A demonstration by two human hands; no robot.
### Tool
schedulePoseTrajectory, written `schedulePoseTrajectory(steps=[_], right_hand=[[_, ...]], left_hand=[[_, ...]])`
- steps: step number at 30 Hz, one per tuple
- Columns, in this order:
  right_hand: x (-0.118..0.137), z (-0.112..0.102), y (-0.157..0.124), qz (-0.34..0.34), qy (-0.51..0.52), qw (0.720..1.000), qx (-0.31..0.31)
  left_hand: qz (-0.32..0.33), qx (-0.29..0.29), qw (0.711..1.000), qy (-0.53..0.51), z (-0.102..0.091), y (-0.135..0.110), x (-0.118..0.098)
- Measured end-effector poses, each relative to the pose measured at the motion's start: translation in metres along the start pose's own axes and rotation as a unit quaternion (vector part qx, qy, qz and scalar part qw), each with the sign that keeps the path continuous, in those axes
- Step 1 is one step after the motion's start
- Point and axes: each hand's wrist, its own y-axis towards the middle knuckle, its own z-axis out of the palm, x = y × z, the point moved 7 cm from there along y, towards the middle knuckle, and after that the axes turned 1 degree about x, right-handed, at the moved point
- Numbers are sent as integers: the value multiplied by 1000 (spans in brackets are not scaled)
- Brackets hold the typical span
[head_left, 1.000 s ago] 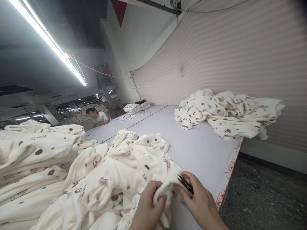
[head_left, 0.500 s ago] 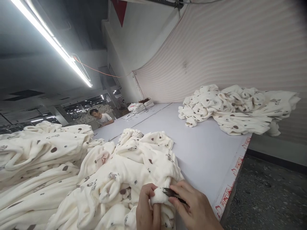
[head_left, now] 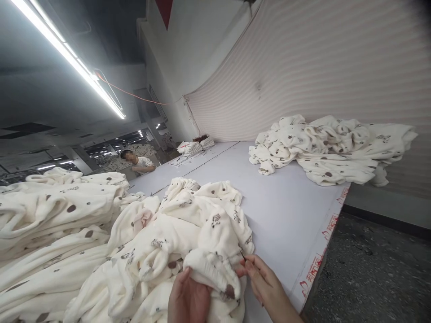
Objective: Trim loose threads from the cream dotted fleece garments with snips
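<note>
A cream fleece garment [head_left: 215,229] with dark spots and small animal prints lies bunched in front of me. My left hand [head_left: 190,296] holds the gathered edge of it, the thumb on top and the cupped fingers under the cloth. Right of this edge, my right hand [head_left: 264,280] is closed around dark thread snips [head_left: 242,255]. Only the narrow tip of the snips shows, close to the fabric; the rest is hidden in the fingers.
More of the fleece is heaped at left [head_left: 60,211], and another fleece pile [head_left: 323,148] lies at the table's far right. The pale table [head_left: 279,215] ends at a red-printed edge. Behind it stand folded stacks [head_left: 193,147] and a person [head_left: 138,163].
My left hand has moved left and turned palm-up, spreading the fleece edge. My right hand has drawn slightly away with the snips, whose blades were over the cloth before.
</note>
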Motion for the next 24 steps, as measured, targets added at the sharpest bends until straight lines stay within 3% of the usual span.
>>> schedulePoseTrajectory(steps=[4, 8, 11, 14, 18, 24], right_hand=[[-6, 22, -4, 11, 31, 997, 77], [1, 18, -3, -34, -76, 995, 57], [3, 15, -3, -62, -154, 986, 31], [-3, 14, -4, -76, -161, 984, 17], [-10, 0, -7, -109, -199, 973, -50], [-2, 2, -5, -162, -253, 953, -28]], left_hand=[[-33, -105, 988, 111, 11, -4, 2], [-24, -181, 972, 149, 14, -3, 6], [-13, -180, 974, 135, 16, 2, 9], [-3, -161, 974, 157, 18, 8, 10], [-1, -173, 971, 162, 10, 12, 13], [-6, -171, 974, 151, 8, 13, 17]])
